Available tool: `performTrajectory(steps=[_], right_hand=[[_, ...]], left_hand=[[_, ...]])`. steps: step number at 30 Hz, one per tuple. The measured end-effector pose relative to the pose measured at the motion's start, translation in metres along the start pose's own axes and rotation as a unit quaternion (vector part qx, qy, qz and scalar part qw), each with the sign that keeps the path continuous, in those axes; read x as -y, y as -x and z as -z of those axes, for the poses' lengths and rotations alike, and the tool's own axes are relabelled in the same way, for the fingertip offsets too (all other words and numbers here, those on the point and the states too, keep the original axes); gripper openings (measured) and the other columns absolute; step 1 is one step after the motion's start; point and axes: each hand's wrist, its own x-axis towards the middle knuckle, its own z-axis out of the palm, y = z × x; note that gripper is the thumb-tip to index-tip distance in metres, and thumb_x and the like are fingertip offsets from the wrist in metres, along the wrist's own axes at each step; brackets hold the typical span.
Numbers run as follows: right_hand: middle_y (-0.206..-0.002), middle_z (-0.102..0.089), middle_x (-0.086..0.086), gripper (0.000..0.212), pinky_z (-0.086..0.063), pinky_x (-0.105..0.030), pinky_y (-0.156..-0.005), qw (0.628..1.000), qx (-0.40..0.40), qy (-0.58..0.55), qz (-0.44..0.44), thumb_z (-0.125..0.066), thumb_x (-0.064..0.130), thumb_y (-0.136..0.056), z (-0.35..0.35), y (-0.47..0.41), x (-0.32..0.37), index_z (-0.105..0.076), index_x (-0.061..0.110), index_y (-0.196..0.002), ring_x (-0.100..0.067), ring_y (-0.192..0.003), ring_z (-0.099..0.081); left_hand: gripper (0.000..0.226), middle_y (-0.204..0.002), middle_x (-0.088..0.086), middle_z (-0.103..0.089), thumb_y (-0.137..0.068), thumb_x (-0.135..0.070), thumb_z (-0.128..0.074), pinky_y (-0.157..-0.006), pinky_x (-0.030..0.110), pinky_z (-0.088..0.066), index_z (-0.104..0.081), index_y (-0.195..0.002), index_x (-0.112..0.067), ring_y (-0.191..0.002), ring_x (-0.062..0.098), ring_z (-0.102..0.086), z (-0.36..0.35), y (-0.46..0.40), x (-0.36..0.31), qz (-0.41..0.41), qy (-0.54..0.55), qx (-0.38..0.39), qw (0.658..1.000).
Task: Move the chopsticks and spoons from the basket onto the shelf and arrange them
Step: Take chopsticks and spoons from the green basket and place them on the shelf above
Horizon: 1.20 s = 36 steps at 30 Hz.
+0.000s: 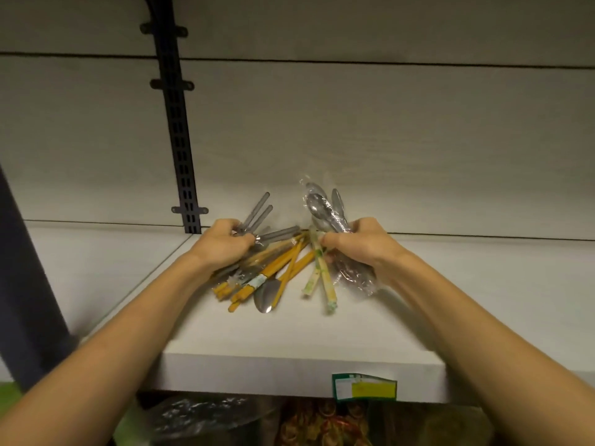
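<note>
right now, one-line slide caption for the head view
Both hands over a white shelf: left hand grips grey-handled utensils and yellow chopsticks, right hand grips plastic-wrapped spoons.

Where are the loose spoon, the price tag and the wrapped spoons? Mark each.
loose spoon (266,297), head view, on its bowl.
price tag (365,386), head view, on its yellow patch.
wrapped spoons (322,206), head view, on an upper bowl.

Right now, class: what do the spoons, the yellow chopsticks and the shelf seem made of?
Spoons: probably steel, shiny and mirror-like, in clear plastic wrap.
Yellow chopsticks: likely wood or bamboo, matt, though plastic is possible.
Shelf: looks like white laminated board, smooth, thick-edged.
</note>
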Motion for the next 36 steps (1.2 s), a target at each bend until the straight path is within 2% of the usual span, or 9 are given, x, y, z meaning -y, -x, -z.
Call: performTrajectory(steps=[4,8,13,16,19,23,27,31,36], right_hand=[[-0.064,-0.069,-0.017,0.015,-0.046,-0.036,-0.054,1.0,-0.007,0.001,0.011,-0.069,0.011,-0.079,0.003,0.002,0.003,-0.064,-0.003,-0.083,-0.026,-0.053,-0.056],[-0.078,-0.073,-0.016,0.019,-0.045,-0.03,-0.047,0.995,-0.068,0.057,0.046,-0.069,0.02,-0.078,0.008,-0.004,0.003,-0.064,0.004,-0.088,-0.023,-0.048,-0.057],[-0.074,-0.066,-0.015,0.018,-0.048,-0.031,-0.05,0.99,-0.101,0.077,0.055,-0.068,0.022,-0.082,0.013,-0.007,-0.002,-0.06,0.007,-0.088,-0.024,-0.05,-0.057],[-0.07,-0.068,-0.013,0.014,-0.046,-0.025,-0.041,0.99,-0.088,0.1,0.045,-0.066,0.016,-0.086,0.012,-0.002,-0.003,-0.059,0.004,-0.087,-0.02,-0.043,-0.058],[-0.057,-0.063,-0.008,0.009,-0.04,-0.023,-0.037,0.993,-0.037,0.106,0.04,-0.062,0.007,-0.087,0.005,0.003,-0.003,-0.059,-0.001,-0.083,-0.016,-0.037,-0.052],[-0.06,-0.062,-0.008,0.008,-0.039,-0.023,-0.038,0.995,-0.006,0.09,0.037,-0.064,0.007,-0.087,-0.005,0.01,0.001,-0.06,0.001,-0.084,-0.014,-0.039,-0.05],[-0.06,-0.064,-0.005,0.011,-0.032,-0.018,-0.034,0.998,-0.008,0.056,0.02,-0.07,0.01,-0.083,-0.013,0.017,0.009,-0.06,0.004,-0.085,-0.007,-0.033,-0.042],[-0.06,-0.067,-0.004,0.019,-0.037,-0.02,-0.039,0.999,0.01,0.041,0.027,-0.079,0.015,-0.076,-0.027,0.027,0.019,-0.062,0.007,-0.081,-0.01,-0.039,-0.047],[-0.061,-0.059,-0.004,0.027,-0.035,-0.017,-0.034,0.996,0.025,0.08,0.04,-0.078,0.012,-0.074,-0.051,0.033,0.025,-0.061,0.004,-0.093,-0.006,-0.031,-0.045]], left_hand=[[0.012,-0.081,0.006,-0.07,-0.092,-0.017,-0.051,-0.067,0.027,-0.05,-0.063,-0.089,-0.019,-0.079,0.021,-0.066,0.003,-0.001,0.002,-0.012,-0.003,-0.046,0.999],[0.011,-0.093,0.009,-0.064,-0.093,-0.017,-0.048,-0.069,0.031,-0.044,-0.058,-0.097,-0.014,-0.086,0.025,-0.061,0.005,-0.005,0.005,-0.012,-0.019,-0.074,0.997],[0.015,-0.104,0.013,-0.057,-0.095,-0.017,-0.044,-0.075,0.034,-0.04,-0.049,-0.106,-0.009,-0.094,0.03,-0.053,0.005,-0.008,0.007,-0.002,-0.097,-0.062,0.993],[0.018,-0.11,0.018,-0.055,-0.097,-0.017,-0.038,-0.074,0.035,-0.04,-0.046,-0.109,-0.006,-0.095,0.032,-0.052,0.001,-0.007,0.006,0.0,-0.149,-0.054,0.987],[0.026,-0.115,0.023,-0.057,-0.1,-0.021,-0.033,-0.075,0.036,-0.04,-0.048,-0.111,-0.002,-0.099,0.038,-0.053,0.001,-0.007,0.007,0.002,-0.185,-0.11,0.977],[0.047,-0.114,0.022,-0.059,-0.101,-0.043,-0.029,-0.076,0.039,-0.04,-0.049,-0.112,-0.003,-0.102,0.039,-0.054,0.002,-0.004,0.013,0.023,-0.207,-0.114,0.971],[0.07,-0.073,0.007,-0.056,-0.072,-0.079,-0.052,-0.062,0.033,-0.046,-0.053,-0.083,-0.01,-0.072,0.025,-0.056,0.008,0.003,0.009,0.037,-0.155,-0.037,0.986],[0.053,-0.081,0.006,-0.064,-0.064,-0.055,-0.081,-0.074,0.039,-0.055,-0.06,-0.085,-0.011,-0.077,0.023,-0.062,0.015,0.008,0.002,0.022,-0.08,-0.042,0.996],[0.022,-0.087,0.012,-0.07,-0.079,-0.027,-0.067,-0.08,0.043,-0.056,-0.063,-0.092,-0.01,-0.083,0.029,-0.067,0.022,0.013,0.0,0.011,-0.062,-0.03,0.998]])
